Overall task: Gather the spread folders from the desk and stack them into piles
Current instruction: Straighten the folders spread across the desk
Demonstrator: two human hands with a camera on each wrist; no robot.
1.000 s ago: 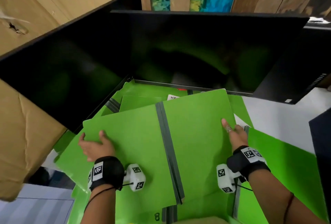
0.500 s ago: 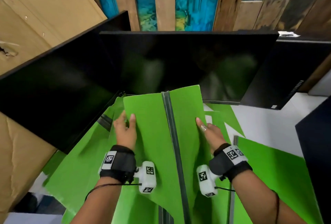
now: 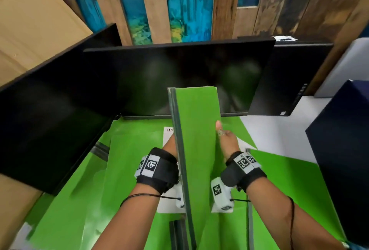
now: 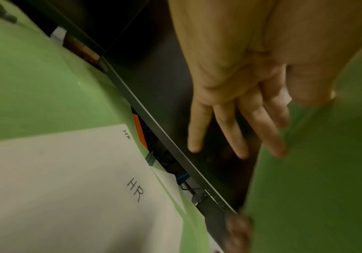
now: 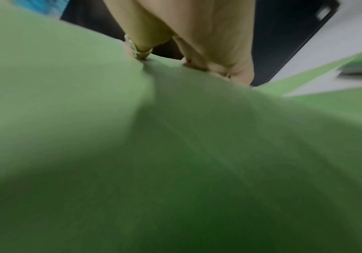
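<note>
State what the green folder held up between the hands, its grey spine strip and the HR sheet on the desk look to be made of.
Green folder: probably thin matte card; it stays stiff upright yet dents where the right hand grips its edge.
Grey spine strip: seemingly cloth or paper binding tape, dull, no shine.
HR sheet: plain white paper, handwritten ink lettering.
</note>
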